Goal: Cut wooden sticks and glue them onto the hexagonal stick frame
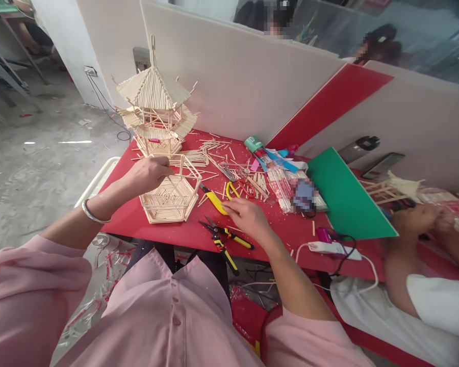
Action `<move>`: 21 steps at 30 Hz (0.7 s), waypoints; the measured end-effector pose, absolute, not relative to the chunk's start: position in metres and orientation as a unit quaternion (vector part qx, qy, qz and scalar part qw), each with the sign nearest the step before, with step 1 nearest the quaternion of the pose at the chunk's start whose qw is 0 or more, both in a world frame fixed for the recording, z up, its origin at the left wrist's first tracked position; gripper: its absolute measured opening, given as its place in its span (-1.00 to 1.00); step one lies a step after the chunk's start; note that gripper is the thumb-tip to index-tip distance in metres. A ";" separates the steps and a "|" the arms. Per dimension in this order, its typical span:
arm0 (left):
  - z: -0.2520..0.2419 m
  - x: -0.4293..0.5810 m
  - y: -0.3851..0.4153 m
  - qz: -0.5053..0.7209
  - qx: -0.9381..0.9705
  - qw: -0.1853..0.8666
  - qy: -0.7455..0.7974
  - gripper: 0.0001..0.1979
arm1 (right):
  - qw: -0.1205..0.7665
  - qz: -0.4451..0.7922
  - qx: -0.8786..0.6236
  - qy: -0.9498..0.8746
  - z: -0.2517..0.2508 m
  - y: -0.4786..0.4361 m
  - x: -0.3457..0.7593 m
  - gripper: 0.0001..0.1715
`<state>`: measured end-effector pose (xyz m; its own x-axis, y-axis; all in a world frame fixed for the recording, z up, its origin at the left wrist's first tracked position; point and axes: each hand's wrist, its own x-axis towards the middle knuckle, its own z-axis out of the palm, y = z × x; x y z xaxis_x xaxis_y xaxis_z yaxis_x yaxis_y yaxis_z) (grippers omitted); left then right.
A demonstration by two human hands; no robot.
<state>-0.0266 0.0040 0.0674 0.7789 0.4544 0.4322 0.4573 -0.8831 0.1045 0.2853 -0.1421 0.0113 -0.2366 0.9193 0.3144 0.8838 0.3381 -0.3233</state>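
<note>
My left hand point(153, 173) is closed on the upper part of a frame of thin wooden sticks point(191, 168), above a hexagonal stick base point(168, 201) on the red table. Pinched in my right hand point(248, 216) is the end of a yellow-handled tool point(214, 200); its narrow dark tip points at the frame, and its exact kind is unclear. Cutting pliers point(224, 244) with black and yellow handles lie by the table's front edge. Behind my left hand stands a tiered pagoda model point(155, 102) made of the same sticks.
Loose sticks point(218, 153) are scattered over the red table point(126, 219). Right of them are bagged sticks point(281, 188), a green tape roll point(252, 142) and a leaning green board point(348, 199). A power strip point(334, 250) lies beside it. Another person's hands point(421, 219) are beyond the board.
</note>
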 end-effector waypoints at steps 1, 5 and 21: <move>0.067 -0.026 0.004 -0.227 -0.943 0.008 -0.241 -0.61 | 0.207 0.036 -0.589 -0.781 0.006 -0.153 0.289 -0.74; 0.067 -0.027 0.003 -0.237 -0.939 0.004 -0.248 -0.63 | 0.153 -0.005 -0.673 -0.724 -0.006 -0.186 0.307 -0.75; 0.083 -0.025 0.008 -0.134 -0.953 -0.004 -0.272 -0.69 | 0.037 0.161 -0.888 -0.429 -0.036 -0.198 0.365 -0.62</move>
